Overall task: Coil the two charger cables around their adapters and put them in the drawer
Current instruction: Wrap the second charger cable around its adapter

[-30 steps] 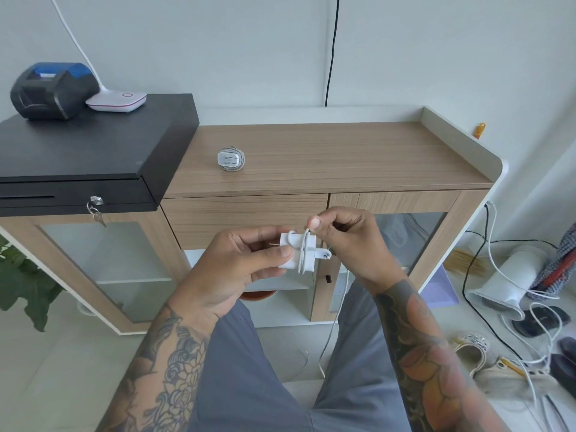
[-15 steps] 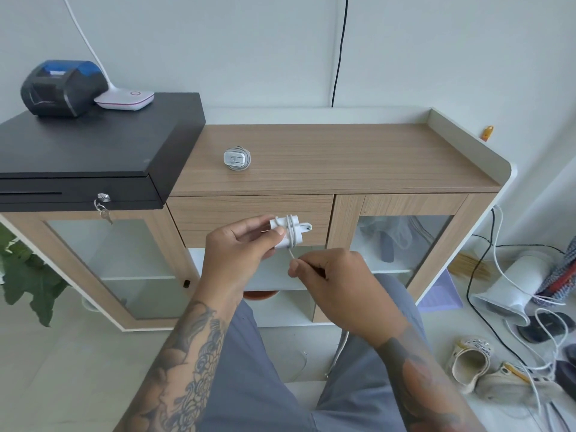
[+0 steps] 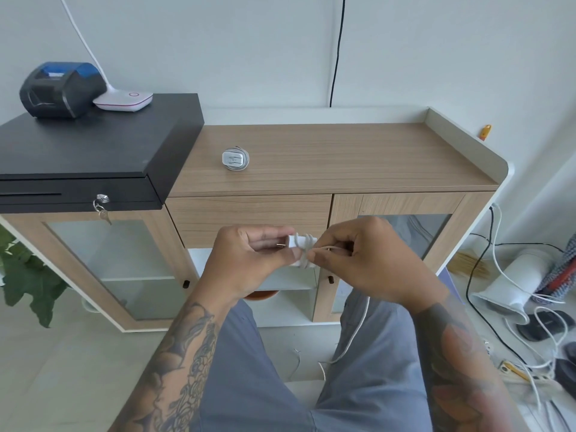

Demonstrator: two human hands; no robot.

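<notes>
My left hand (image 3: 249, 260) grips a white adapter (image 3: 300, 249) by its plug end, held in front of the shut wooden drawer (image 3: 249, 215). A few turns of its white cable (image 3: 355, 332) lie round the adapter. My right hand (image 3: 364, 260) pinches that cable right beside the adapter. The loose tail hangs down over my right thigh. A second adapter (image 3: 235, 159), with its cable coiled round it, lies on the wooden cabinet top (image 3: 358, 157).
A black cash box (image 3: 93, 157) with a key sits at the left, carrying a printer (image 3: 59, 88) and a white lamp base (image 3: 124, 101). Glass doors flank the drawer. Shoes, cables and a white fan (image 3: 514, 285) lie on the floor at right.
My right hand has come up from below the adapter to its right side, drawing the cable round it. My left hand has kept hold of the adapter.
</notes>
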